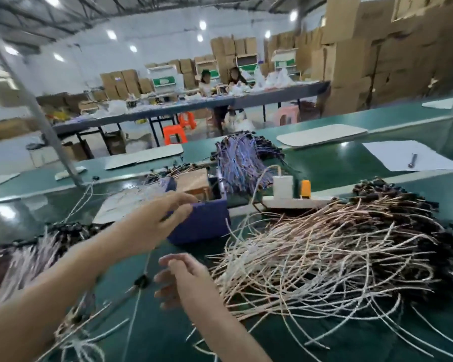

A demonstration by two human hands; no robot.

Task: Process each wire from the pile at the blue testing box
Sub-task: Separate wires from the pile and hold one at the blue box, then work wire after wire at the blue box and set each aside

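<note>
The left hand [162, 218] is reaching to the near left corner of the blue testing box [207, 226], which is sitting in the middle of the green table [351, 163]. Its fingers are pinching one thin pale wire [147, 259], which is hanging down with a black plug at its end. The right hand [183, 278] is hovering nearer the front edge, fingers loosely bent, holding nothing. The big pile of tan and white wires [324, 257] is lying just beside it toward the right edge, crowding the box. A darker wire pile [24, 257] is lying at the left edge. A bundle of purple wires [238, 160] and a white power strip [293, 202] are sitting behind the box.
</note>
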